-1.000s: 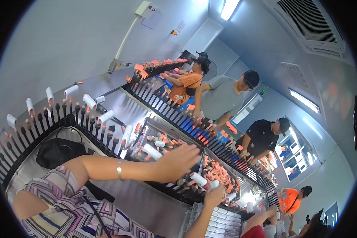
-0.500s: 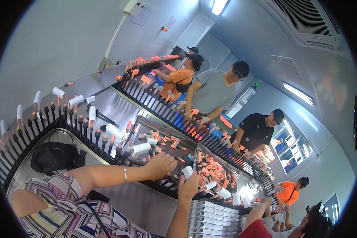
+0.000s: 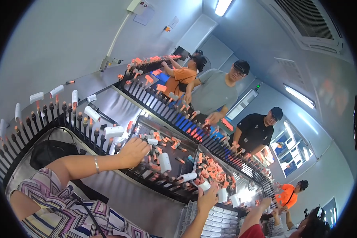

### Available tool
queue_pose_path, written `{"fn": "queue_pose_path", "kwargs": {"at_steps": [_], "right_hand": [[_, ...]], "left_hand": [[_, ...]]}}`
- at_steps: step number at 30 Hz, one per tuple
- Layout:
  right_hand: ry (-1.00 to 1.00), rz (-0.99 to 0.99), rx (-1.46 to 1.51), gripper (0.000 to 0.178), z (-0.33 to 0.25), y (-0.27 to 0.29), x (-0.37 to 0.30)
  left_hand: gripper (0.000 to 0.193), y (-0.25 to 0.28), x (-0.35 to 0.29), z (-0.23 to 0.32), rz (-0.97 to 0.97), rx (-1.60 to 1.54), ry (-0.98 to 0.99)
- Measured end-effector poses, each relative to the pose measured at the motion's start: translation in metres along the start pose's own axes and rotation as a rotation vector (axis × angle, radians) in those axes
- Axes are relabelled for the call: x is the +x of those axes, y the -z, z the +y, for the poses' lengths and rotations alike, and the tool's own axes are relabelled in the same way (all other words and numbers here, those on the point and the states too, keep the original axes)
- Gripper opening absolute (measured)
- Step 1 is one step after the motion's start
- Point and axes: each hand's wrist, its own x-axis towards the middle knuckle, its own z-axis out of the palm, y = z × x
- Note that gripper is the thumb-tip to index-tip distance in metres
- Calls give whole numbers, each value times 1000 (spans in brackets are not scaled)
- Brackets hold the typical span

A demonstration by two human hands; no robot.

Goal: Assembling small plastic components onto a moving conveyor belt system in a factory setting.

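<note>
My left hand (image 3: pixel 134 152) is curled, back upward, over the row of upright black holders. Whatever its fingers hold, if anything, is hidden. Just right of it, a white cylindrical plastic shell (image 3: pixel 164 162) stands on a holder, and a second white shell (image 3: pixel 187 177) follows further right. My right hand (image 3: pixel 207 197) has thumb and fingers on either side of another white shell (image 3: pixel 204 185); they look closed on its lower end, still in line with the row. Small orange and grey parts (image 3: pixel 175 141) lie in the metal tray beyond my left hand.
A heap of orange parts (image 3: pixel 212 168) fills another tray compartment. White shells in stacked rows (image 3: pixel 214 222) stand below my right hand. The holder line (image 3: pixel 85 129) curves round at left. A co-worker's arm (image 3: pixel 254 218) reaches in at right; others stand across the line.
The holders and their white shells have shifted left. The shell that was in my right hand now stands on a holder. My left hand has moved left, my right hand right and nearer.
</note>
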Motion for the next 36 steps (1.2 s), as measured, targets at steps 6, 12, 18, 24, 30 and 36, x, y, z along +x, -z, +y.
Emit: {"fn": "queue_pose_path", "kwargs": {"at_steps": [6, 12, 18, 24, 30, 36], "right_hand": [[62, 594, 111, 56, -17, 65, 39], [-63, -23, -218, 71, 7, 8, 31], [-6, 271, -8, 72, -28, 38, 32], [-117, -169, -87, 84, -23, 25, 44], [59, 104, -12, 67, -8, 24, 28], [100, 519, 144, 51, 18, 54, 54]], "left_hand": [[60, 31, -3, -9, -166, 10, 115], [67, 54, 30, 34, -6, -163, -53], [73, 31, 46, 51, -34, -97, -37], [63, -18, 37, 22, -129, 137, 150], [55, 3, 8, 3, -77, 152, 80], [50, 25, 0, -18, -98, 234, 137]]}}
